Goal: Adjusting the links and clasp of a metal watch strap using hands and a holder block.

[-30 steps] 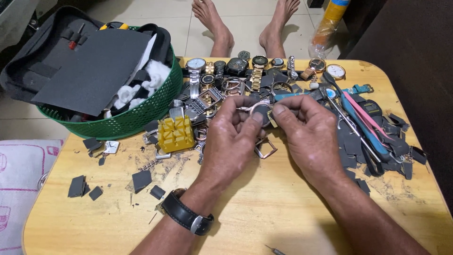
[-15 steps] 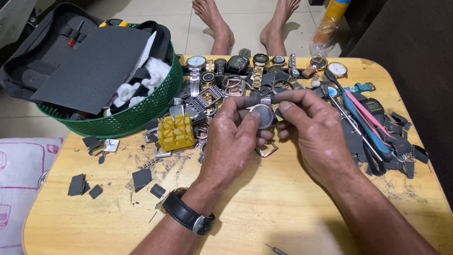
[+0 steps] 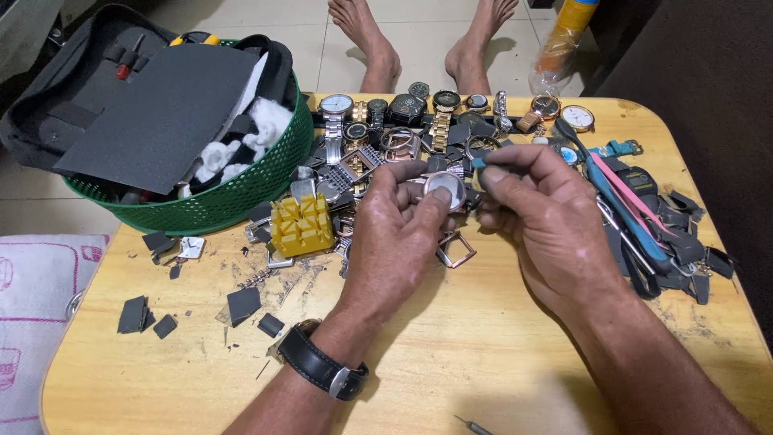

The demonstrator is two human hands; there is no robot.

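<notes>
Just above the frame's centre, the left hand [image 3: 400,229] pinches a round watch case [image 3: 444,190] at its rim, while the right hand [image 3: 547,217] grips its other edge; this looks like inspection. Next calls for steady turning. Loose watches [image 3: 403,109] crowd the wooden surface [image 3: 483,346] above, a yellow holder block [image 3: 301,225] to the left.

Left hand [image 3: 400,234] and right hand [image 3: 541,216] met mid-counter [image 3: 499,354], a watch case [image 3: 444,190] pinched between them | basket [image 3: 211,201] sat far left on the counter, bag [image 3: 153,113] in it | block [image 3: 301,225] just left of the left hand | watches [image 3: 419,109] lined the far edge behind | straps [image 3: 644,217] piled right | scraps [image 3: 145,316] near left.
</notes>
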